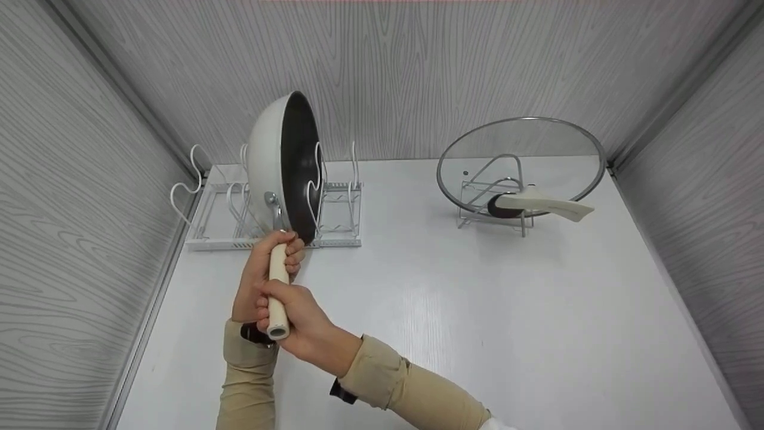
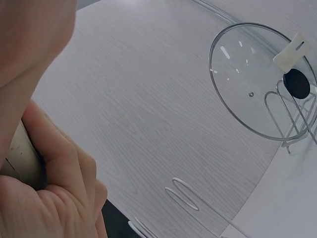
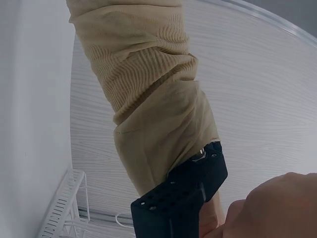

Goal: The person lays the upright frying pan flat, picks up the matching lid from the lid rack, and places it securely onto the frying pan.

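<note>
Fingers (image 1: 294,260) wrapped round its handle (image 1: 278,264), the left hand (image 1: 266,263) and right hand (image 1: 303,315) hold a wok (image 1: 264,143) edgewise within a white pan rack (image 1: 213,243), probably to share its weight; rack contact is unclear.

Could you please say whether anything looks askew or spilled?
Nothing stands out: the pan is on edge in the white rack, its handle held by the left hand and right hand; the glass lid is propped in its wire stand; no spill shows.
</note>
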`<state>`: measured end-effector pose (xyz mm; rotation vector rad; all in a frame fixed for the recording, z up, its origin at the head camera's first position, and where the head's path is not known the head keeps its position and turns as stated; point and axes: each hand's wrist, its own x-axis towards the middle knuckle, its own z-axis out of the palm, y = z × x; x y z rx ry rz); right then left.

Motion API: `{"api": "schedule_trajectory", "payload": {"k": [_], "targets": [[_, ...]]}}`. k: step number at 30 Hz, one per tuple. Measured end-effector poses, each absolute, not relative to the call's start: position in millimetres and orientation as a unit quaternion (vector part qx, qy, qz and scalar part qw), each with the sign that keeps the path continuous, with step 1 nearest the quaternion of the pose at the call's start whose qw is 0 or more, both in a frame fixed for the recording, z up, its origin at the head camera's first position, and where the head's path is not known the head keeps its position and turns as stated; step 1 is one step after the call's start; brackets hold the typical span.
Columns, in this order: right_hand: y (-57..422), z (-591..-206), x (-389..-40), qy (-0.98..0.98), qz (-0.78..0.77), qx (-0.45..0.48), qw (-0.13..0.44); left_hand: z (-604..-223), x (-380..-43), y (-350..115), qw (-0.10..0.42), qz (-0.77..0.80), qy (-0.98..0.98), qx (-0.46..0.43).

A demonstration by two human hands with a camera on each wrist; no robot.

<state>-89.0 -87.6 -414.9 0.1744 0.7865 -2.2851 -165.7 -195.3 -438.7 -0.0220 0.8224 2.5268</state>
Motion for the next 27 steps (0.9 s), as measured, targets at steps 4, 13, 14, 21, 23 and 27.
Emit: {"api": "schedule_trajectory", "payload": {"k": [4,13,14,21,23,27], "targets": [[-87.6,-416.2,-88.8,0.304,-0.883,0.061,0.352,-434.8,-162.2,-193.6,0.228,0.910,0.343,-0.050],[-88.9,-419.8,-87.8,0.312,-0.884,0.050,0.343,-433.1,-158.1,-192.7,0.220,0.903,0.366,-0.050],[-88.9,-420.0,-87.4,0.318,-0.883,0.049,0.341,-433.8,-157.5,-192.5,0.216,0.903,0.370,-0.048],[-88.5,-421.0,-86.1,0.343,-0.880,0.037,0.327,-434.4,-154.5,-189.4,0.193,0.900,0.390,-0.023],[-88.1,-421.2,-85.9,0.349,-0.877,0.032,0.328,-434.5,-155.3,-189.1,0.195,0.901,0.387,-0.016],[-86.9,-421.8,-86.6,0.361,-0.870,0.023,0.334,-437.6,-157.9,-190.1,0.202,0.907,0.369,-0.018]]}}
